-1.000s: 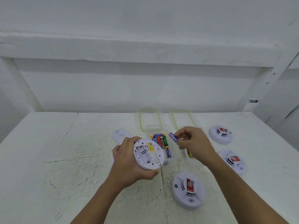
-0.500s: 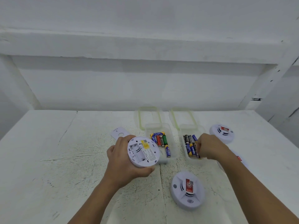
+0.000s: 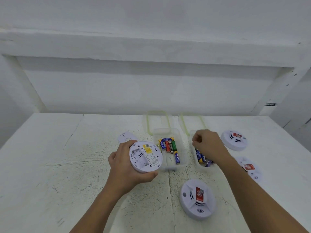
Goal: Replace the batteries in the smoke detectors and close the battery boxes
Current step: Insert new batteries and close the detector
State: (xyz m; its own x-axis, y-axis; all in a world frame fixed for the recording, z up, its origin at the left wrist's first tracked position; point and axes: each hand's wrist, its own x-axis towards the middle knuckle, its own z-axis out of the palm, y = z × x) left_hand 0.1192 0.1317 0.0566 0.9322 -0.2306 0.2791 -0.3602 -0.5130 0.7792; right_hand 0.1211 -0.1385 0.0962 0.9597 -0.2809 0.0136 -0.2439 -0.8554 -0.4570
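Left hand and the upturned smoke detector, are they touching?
Touching. The head view shows the left hand gripping the smoke detector, thumb pressed along its lower rim.

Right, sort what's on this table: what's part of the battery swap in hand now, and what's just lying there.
In use: open-backed detector gripped by the left hand; right hand over the right battery box; left battery box.
Lying idle: near detector, far detector, right-edge detector; left lid, right lid; back plate.

Head cam, wide-angle, fwd and down over white table [image 3: 50, 165] (single view, close).
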